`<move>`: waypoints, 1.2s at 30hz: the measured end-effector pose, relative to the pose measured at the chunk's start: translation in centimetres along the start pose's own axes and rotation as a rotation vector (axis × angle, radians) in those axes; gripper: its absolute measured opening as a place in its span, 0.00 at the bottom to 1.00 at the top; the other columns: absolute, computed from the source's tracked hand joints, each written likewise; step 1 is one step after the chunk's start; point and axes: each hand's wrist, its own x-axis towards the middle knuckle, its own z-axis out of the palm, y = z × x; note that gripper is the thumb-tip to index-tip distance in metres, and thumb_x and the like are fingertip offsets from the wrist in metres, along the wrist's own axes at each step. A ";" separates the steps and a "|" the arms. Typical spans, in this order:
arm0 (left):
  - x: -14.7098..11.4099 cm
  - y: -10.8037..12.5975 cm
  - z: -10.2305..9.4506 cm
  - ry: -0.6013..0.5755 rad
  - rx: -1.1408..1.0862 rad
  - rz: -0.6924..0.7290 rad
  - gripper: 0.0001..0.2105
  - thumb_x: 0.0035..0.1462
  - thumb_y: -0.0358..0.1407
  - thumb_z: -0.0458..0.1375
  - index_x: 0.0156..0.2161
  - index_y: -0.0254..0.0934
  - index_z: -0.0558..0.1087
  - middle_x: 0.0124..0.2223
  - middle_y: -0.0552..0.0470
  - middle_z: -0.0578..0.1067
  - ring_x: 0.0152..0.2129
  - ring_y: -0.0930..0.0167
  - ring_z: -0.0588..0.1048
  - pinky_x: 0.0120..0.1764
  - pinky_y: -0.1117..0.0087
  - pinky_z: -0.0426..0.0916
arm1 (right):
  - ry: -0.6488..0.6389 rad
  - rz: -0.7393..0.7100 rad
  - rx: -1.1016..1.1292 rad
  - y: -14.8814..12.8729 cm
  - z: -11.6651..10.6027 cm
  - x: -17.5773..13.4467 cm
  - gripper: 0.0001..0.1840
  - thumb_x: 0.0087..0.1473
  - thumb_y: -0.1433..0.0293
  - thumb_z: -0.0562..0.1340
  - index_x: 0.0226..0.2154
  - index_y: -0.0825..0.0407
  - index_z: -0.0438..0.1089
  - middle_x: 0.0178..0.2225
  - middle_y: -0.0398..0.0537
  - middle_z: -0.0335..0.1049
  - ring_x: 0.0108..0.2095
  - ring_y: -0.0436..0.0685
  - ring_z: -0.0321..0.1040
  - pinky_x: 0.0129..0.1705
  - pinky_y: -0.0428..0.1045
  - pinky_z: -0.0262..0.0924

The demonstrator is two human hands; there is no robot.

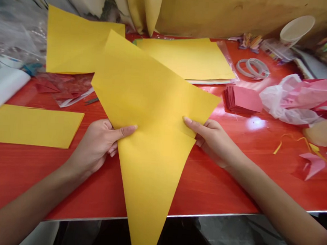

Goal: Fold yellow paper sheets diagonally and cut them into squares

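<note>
A large yellow paper sheet [157,95] is held up between my two hands, tilted, its narrow lower part reaching past the table's front edge. My left hand [101,144] pinches its left edge, thumb on top and fingers behind. On the opposite side my right hand [207,137] grips the right edge in the same way, beside a slit or overlap in the paper. The fingers behind the sheet are partly hidden. Left of my left hand lies a folded yellow paper [33,126]. Another yellow sheet [76,44] stands behind the held one.
The red table [217,187] bears a stack of yellow paper [185,60], pink paper pieces [246,99], two clear rings [254,68] and a white cup [297,29]. Crumpled pink and white wrapping [295,97] lies right, clear plastic [14,31] left. Paper scraps [313,164] lie near the right.
</note>
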 end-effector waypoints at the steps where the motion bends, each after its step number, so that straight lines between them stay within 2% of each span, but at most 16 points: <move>1: 0.0 0.0 0.0 -0.002 0.001 0.008 0.17 0.42 0.39 0.68 0.16 0.33 0.65 0.10 0.61 0.58 0.07 0.83 0.52 0.11 0.79 0.44 | 0.002 0.002 0.002 0.1 0.0 0.0 0.13 0.51 0.57 0.62 0.38 0.46 0.74 0.42 0.45 0.75 0.43 0.58 0.72 0.45 0.52 0.68; 7: -0.1 -0.1 0.2 -0.034 -0.002 0.016 0.22 0.44 0.39 0.67 0.12 0.33 0.61 0.09 0.60 0.55 0.07 0.84 0.52 0.12 0.79 0.45 | 0.008 -0.002 0.006 0.4 0.0 0.2 0.16 0.52 0.56 0.61 0.39 0.46 0.74 0.41 0.46 0.75 0.43 0.59 0.72 0.42 0.52 0.70; 12: -0.1 -0.1 0.0 -0.007 -0.033 0.013 0.22 0.46 0.38 0.66 0.12 0.33 0.61 0.08 0.60 0.54 0.07 0.84 0.52 0.12 0.80 0.47 | -0.039 0.044 -0.021 0.0 -0.6 0.2 0.19 0.51 0.52 0.60 0.34 0.49 0.75 0.34 0.48 0.77 0.35 0.56 0.74 0.38 0.50 0.71; 14: 0.0 -0.1 0.0 0.005 -0.065 0.018 0.23 0.47 0.38 0.65 0.12 0.33 0.60 0.08 0.60 0.53 0.07 0.84 0.52 0.12 0.80 0.49 | -0.086 0.054 -0.059 -0.1 -0.8 0.0 0.18 0.49 0.53 0.62 0.34 0.50 0.76 0.33 0.47 0.77 0.33 0.55 0.74 0.37 0.50 0.71; 17: -0.1 0.0 0.1 -0.006 -0.091 0.041 0.23 0.49 0.37 0.64 0.11 0.33 0.60 0.08 0.59 0.55 0.06 0.82 0.56 0.12 0.80 0.52 | -0.112 0.027 -0.105 -0.1 -0.8 -0.3 0.13 0.48 0.59 0.65 0.35 0.48 0.76 0.35 0.45 0.77 0.36 0.55 0.74 0.39 0.50 0.71; 20: 0.1 0.2 0.0 0.010 -0.108 0.096 0.15 0.49 0.35 0.64 0.18 0.32 0.67 0.13 0.58 0.63 0.07 0.82 0.58 0.11 0.79 0.52 | -0.092 -0.001 -0.111 0.2 -0.5 -0.4 0.11 0.50 0.61 0.64 0.36 0.47 0.76 0.35 0.45 0.77 0.38 0.56 0.74 0.40 0.51 0.70; 24: 0.8 0.9 -0.7 0.134 -0.166 0.264 0.06 0.50 0.33 0.63 0.29 0.33 0.71 0.24 0.58 0.69 0.09 0.84 0.55 0.10 0.79 0.50 | -0.075 -0.030 -0.138 0.5 -0.6 -0.2 0.13 0.49 0.61 0.65 0.38 0.49 0.76 0.36 0.46 0.77 0.37 0.56 0.74 0.40 0.51 0.70; 27: 1.3 1.2 -1.2 0.197 -0.182 0.340 0.06 0.48 0.31 0.64 0.27 0.33 0.70 0.26 0.56 0.69 0.11 0.83 0.59 0.11 0.78 0.49 | -0.056 -0.051 -0.162 0.5 -0.7 -0.1 0.14 0.49 0.61 0.65 0.38 0.50 0.76 0.37 0.47 0.77 0.38 0.57 0.74 0.40 0.52 0.70; 32: 1.4 1.2 -1.2 0.222 -0.124 0.308 0.09 0.47 0.34 0.65 0.28 0.33 0.69 0.27 0.56 0.68 0.12 0.83 0.58 0.11 0.78 0.47 | -0.040 -0.042 -0.202 0.4 -0.6 -0.2 0.13 0.50 0.61 0.65 0.37 0.50 0.76 0.35 0.46 0.77 0.37 0.56 0.74 0.39 0.50 0.70; 34: 1.3 1.2 -1.1 0.226 -0.111 0.331 0.09 0.47 0.34 0.65 0.32 0.35 0.69 0.30 0.56 0.70 0.13 0.82 0.59 0.11 0.78 0.48 | -0.043 -0.040 -0.202 0.4 -0.6 -0.3 0.13 0.50 0.61 0.64 0.36 0.50 0.76 0.35 0.45 0.77 0.37 0.56 0.74 0.39 0.50 0.70; 36: 1.2 1.2 -1.1 0.243 -0.075 0.410 0.16 0.47 0.33 0.66 0.41 0.40 0.67 0.35 0.57 0.71 0.13 0.82 0.61 0.11 0.78 0.50 | -0.045 -0.042 -0.197 0.4 -0.6 -0.3 0.12 0.50 0.61 0.64 0.36 0.49 0.76 0.35 0.45 0.77 0.37 0.56 0.74 0.39 0.50 0.70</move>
